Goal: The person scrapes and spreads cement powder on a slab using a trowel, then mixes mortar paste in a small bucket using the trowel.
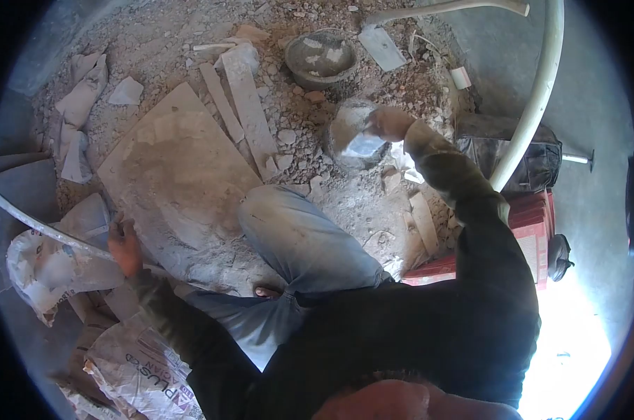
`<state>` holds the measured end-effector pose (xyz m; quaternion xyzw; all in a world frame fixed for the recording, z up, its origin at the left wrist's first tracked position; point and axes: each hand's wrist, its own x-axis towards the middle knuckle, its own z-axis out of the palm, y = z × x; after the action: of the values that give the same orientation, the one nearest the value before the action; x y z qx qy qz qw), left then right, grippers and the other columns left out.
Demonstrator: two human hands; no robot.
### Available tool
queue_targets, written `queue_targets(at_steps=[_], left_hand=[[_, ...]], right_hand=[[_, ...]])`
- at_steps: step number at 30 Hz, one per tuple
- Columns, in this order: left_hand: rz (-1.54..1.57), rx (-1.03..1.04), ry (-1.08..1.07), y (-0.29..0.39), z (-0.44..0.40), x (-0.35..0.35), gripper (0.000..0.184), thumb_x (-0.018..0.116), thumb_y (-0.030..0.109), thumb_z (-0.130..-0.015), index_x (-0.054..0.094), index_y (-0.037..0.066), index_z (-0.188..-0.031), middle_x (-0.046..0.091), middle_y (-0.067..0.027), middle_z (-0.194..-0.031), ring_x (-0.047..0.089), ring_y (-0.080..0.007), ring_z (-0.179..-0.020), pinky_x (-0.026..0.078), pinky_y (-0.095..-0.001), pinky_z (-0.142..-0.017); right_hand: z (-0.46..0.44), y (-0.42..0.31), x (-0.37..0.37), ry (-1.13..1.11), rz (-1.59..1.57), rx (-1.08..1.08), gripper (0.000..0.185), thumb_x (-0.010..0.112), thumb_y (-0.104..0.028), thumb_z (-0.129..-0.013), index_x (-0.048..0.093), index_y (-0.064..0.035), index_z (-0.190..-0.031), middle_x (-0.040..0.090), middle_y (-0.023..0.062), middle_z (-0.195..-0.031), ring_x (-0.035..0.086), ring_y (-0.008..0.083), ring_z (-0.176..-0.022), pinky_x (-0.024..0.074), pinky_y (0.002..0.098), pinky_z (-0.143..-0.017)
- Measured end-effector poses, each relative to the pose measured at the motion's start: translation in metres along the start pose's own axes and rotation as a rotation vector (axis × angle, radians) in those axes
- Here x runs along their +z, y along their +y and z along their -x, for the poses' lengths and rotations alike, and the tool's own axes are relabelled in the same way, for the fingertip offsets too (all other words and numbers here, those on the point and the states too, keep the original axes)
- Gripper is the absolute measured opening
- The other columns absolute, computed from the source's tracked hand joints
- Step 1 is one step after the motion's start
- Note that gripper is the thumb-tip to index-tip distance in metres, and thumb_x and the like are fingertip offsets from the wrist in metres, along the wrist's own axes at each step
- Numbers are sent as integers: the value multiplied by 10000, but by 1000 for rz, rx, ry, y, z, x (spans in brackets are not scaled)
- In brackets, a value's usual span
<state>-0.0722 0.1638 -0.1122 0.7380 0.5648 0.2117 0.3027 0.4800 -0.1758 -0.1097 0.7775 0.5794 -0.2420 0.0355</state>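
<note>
My right hand [392, 124] is closed at the rim of a grey, dusty bowl [345, 133], with a pale, shiny patch inside it. What the fingers grip there is too small to make out. On the left, my left hand [124, 245] has its fingers bent beside the edge of a large dusty tile [184, 154]; its grip is unclear. Near that hand lie a white plastic bag [44, 269] and a thin pale pipe [44, 227]. A second round bowl [321, 59] with grey residue sits on the rubble behind the first.
Broken tile strips [250, 112] lie on the rubble. A thick curved pipe [541, 91] rises at the right, near a black bag [506, 150] and red boxes [530, 231]. A printed sack [145, 371] lies at lower left.
</note>
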Motion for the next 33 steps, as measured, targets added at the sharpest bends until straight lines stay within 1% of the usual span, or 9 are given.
queue_targets(at_steps=[5, 9, 12, 15, 18, 21, 27, 30, 33], left_hand=[[50, 50, 26, -14, 0, -1, 365, 576, 124, -841, 581, -78, -1145, 631, -121, -922, 561, -173, -818, 458, -294, -753], [120, 36, 17, -7, 5, -6, 371, 574, 125, -846, 573, -80, -1156, 632, -113, -923, 553, -162, -794, 454, -277, -723], [111, 135, 72, -13, 3, -1, 366, 570, 129, -852, 571, -79, -1153, 606, -77, -865, 517, -134, -735, 431, -257, -661], [77, 158, 96, -15, -1, 3, 364, 570, 129, -848, 574, -74, -1151, 564, -38, -790, 469, -108, -676, 399, -250, -596], [62, 115, 74, 2, 5, 0, 366, 573, 132, -841, 580, -67, -1148, 538, -27, -747, 454, -102, -663, 388, -256, -582], [15, 117, 79, 0, 4, 0, 370, 577, 139, -837, 583, -60, -1149, 542, -28, -728, 460, -104, -660, 392, -260, -584], [75, 139, 82, -13, -1, 5, 358, 577, 141, -837, 592, -46, -1142, 579, -47, -738, 476, -114, -657, 408, -273, -593], [69, 108, 72, -3, 3, 1, 352, 579, 146, -835, 602, -40, -1134, 601, -66, -756, 498, -126, -675, 425, -285, -614], [61, 89, 62, -4, 1, 0, 350, 583, 149, -832, 608, -32, -1130, 602, -67, -754, 502, -125, -678, 430, -288, -619]], right_hand=[[-16, 32, -16, 190, -113, 20, 259, 595, -318, -852, 701, -89, -912, 665, 153, -871, 632, 338, -777, 493, 433, -709], [-13, 40, -18, 312, 85, 22, 256, 592, -334, -849, 706, -115, -920, 660, 141, -855, 617, 360, -779, 497, 433, -740], [-17, 44, -16, 204, 44, 86, 258, 582, -342, -849, 706, -119, -891, 657, 134, -854, 619, 348, -814, 497, 440, -749], [-33, 72, 0, 211, 249, 36, 264, 574, -349, -854, 697, -117, -879, 657, 124, -861, 620, 336, -842, 497, 448, -747], [-38, 94, 16, 396, 315, 33, 264, 564, -349, -858, 676, -113, -899, 652, 114, -886, 624, 333, -835, 500, 455, -740], [-14, 15, -23, 360, 221, 202, 244, 572, -335, -853, 657, -123, -941, 644, 96, -950, 619, 306, -882, 503, 446, -751], [-13, 31, 11, 339, 433, 43, 219, 584, -285, -852, 636, -137, -1005, 612, 44, -975, 572, 258, -1007, 503, 417, -783], [7, 36, 5, 333, 416, -53, 188, 605, -288, -846, 629, -125, -934, 585, 39, -910, 578, 257, -897, 491, 402, -748], [10, 34, 3, 437, 410, -39, 195, 606, -293, -843, 625, -119, -931, 586, 45, -915, 578, 260, -890, 491, 399, -743]])
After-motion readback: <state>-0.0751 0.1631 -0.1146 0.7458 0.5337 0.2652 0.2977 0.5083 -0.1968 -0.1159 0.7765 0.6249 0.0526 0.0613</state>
